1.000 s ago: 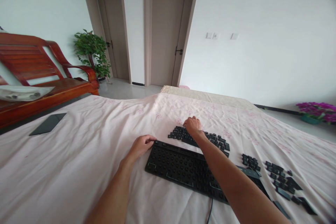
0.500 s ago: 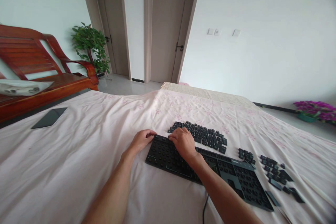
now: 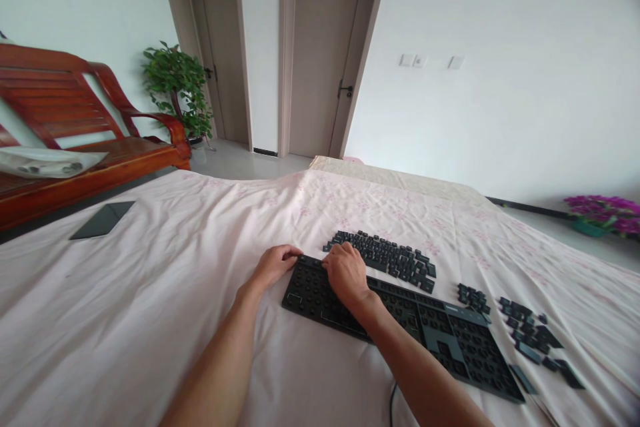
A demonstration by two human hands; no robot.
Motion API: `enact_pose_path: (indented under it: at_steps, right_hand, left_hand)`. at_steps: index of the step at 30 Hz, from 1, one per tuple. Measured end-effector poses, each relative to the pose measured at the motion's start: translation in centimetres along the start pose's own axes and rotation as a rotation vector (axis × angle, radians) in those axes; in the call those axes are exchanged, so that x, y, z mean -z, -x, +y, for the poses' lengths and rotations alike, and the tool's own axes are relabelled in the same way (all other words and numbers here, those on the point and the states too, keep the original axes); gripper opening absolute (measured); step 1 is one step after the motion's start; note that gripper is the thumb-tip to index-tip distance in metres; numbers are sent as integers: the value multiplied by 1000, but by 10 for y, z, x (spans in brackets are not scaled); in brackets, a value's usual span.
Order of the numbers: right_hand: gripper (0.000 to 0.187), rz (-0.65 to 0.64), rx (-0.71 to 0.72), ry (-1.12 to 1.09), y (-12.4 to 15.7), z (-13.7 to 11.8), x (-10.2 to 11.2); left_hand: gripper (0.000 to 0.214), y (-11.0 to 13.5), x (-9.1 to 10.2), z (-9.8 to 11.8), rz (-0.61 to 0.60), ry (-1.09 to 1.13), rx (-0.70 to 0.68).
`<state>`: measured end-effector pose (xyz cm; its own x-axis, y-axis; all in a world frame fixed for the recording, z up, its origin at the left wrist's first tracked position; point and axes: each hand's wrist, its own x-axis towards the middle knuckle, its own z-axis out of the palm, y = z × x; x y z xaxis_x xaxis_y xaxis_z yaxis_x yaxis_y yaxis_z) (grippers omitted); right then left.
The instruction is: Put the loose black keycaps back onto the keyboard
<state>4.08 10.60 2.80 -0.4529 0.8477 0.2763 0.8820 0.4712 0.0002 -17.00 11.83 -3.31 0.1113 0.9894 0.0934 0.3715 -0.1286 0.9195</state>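
A black keyboard (image 3: 440, 340) with most of its keycaps off lies at a slant on the pink-white bedsheet. At its far left corner, my left hand (image 3: 277, 264) is closed, thumb and fingertips gripping the edge. My right hand (image 3: 347, 272) rests over the upper left part with fingers pinched together at the top row. Whatever is between those fingertips is hidden. Just beyond the keyboard, loose black keycaps (image 3: 395, 257) are laid out in rows. A smaller keycap cluster (image 3: 473, 296) and another keycap group (image 3: 530, 330) lie to the right.
A dark flat tablet-like slab (image 3: 104, 220) lies on the bedsheet (image 3: 200, 247) at left. The keyboard's cable (image 3: 393, 403) runs toward me. Beyond are a wooden bench (image 3: 90, 120), a green plant (image 3: 177, 90), two doors and purple flowers (image 3: 603, 210).
The view has shifted slightly, so everything sits a little further right. Both hands stay at the keyboard's far left edge; the right fingers have moved only slightly.
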Motion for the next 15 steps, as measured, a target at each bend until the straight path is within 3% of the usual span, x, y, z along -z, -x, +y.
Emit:
enact_pose_path:
  at_steps: [15]
  right_hand:
    - [17,-20,75,141,12,-17,-3]
  left_hand:
    - [29,1,0,3,8,-23,6]
